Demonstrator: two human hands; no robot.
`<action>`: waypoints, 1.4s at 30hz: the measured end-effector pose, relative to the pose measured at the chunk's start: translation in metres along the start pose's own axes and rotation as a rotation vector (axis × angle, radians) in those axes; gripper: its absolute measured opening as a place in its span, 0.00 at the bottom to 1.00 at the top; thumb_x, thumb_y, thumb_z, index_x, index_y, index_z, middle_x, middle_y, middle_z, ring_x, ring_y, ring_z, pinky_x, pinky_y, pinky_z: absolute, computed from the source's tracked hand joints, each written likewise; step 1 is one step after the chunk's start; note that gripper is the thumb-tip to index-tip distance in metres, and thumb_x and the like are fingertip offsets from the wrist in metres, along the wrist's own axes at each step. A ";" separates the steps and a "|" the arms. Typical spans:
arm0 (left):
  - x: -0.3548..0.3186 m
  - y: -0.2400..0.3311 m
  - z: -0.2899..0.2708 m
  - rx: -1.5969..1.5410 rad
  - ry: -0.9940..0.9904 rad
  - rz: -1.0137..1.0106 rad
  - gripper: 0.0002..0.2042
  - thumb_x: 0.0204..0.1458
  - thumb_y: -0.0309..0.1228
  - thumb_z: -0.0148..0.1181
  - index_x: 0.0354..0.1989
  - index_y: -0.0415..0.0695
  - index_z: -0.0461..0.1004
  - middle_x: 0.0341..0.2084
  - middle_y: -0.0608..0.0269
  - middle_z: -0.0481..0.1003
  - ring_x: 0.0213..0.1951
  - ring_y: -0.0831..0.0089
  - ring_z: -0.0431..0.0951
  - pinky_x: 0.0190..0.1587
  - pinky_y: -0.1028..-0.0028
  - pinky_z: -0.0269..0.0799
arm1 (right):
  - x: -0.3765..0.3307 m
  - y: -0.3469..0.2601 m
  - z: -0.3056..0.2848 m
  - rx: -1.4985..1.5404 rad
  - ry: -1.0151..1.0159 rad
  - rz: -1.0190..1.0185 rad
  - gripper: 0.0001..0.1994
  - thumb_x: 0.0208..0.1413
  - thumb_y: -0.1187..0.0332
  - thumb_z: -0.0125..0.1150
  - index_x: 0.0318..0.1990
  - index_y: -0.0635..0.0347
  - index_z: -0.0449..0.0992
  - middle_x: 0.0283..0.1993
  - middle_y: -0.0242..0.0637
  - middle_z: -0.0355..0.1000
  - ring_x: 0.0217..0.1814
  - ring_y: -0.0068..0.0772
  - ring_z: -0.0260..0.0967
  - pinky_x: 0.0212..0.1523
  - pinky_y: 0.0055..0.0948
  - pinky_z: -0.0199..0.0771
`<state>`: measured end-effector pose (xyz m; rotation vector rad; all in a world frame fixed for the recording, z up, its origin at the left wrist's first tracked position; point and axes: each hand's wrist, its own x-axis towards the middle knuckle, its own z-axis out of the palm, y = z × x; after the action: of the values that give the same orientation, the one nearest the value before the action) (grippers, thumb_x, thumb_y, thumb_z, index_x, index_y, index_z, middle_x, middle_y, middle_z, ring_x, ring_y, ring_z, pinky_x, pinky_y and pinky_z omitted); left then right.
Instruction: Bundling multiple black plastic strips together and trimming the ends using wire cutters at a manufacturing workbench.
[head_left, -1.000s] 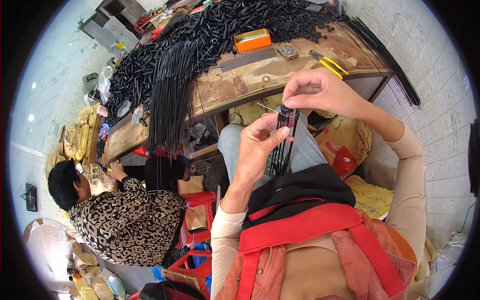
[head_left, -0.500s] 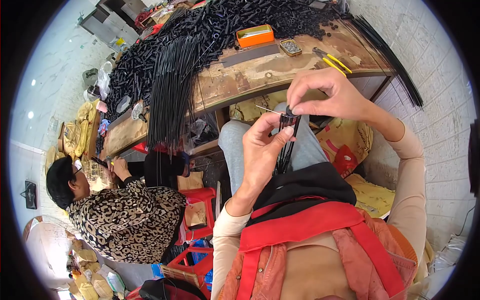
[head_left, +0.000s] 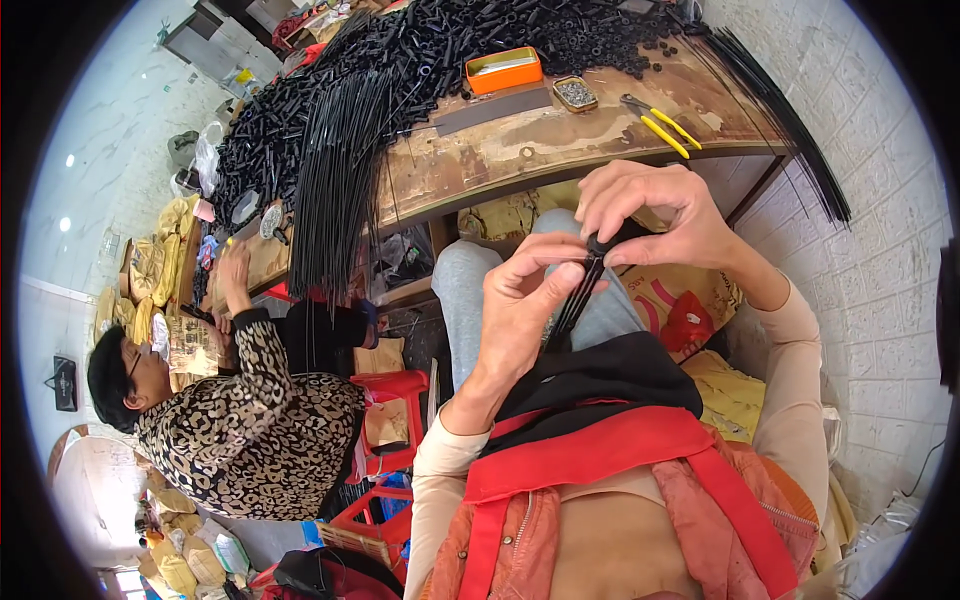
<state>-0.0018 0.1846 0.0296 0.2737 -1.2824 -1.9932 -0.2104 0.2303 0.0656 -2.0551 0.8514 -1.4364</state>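
My left hand [head_left: 515, 325] is closed round the upper part of a bundle of thin black ribs [head_left: 572, 312], held upright and slightly tilted above my lap. At the bundle's top is a small dark round piece [head_left: 598, 244]. My right hand [head_left: 660, 210] pinches at this piece, its thumb and fingertips close to the left fingers. The fingers partly hide the place where ribs and round piece meet.
A wooden bench [head_left: 500, 165] stands ahead, with heaped black plastic parts [head_left: 420, 45], black ribs [head_left: 340, 190], an orange box [head_left: 503, 70], a tin of small metal bits [head_left: 575, 94] and yellow-handled pliers [head_left: 660, 125]. A co-worker [head_left: 250, 430] sits at left.
My right hand has lowered a little onto the top of the bundle. A thin wire that stuck out by my left fingers shows less. The co-worker's hand has risen toward the bench.
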 end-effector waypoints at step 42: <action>0.007 0.038 -0.062 0.554 0.327 0.289 0.20 0.53 0.22 0.62 0.54 0.40 0.68 0.33 0.74 0.63 0.29 0.88 0.63 0.35 0.87 0.62 | -0.005 0.075 0.117 0.417 0.121 0.590 0.08 0.53 0.77 0.63 0.40 0.68 0.76 0.36 0.32 0.74 0.39 0.19 0.72 0.40 0.23 0.73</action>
<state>0.0441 0.1281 0.0335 0.6113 -1.5321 -1.2634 -0.1168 0.1871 -0.0281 -1.2780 0.9975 -1.2702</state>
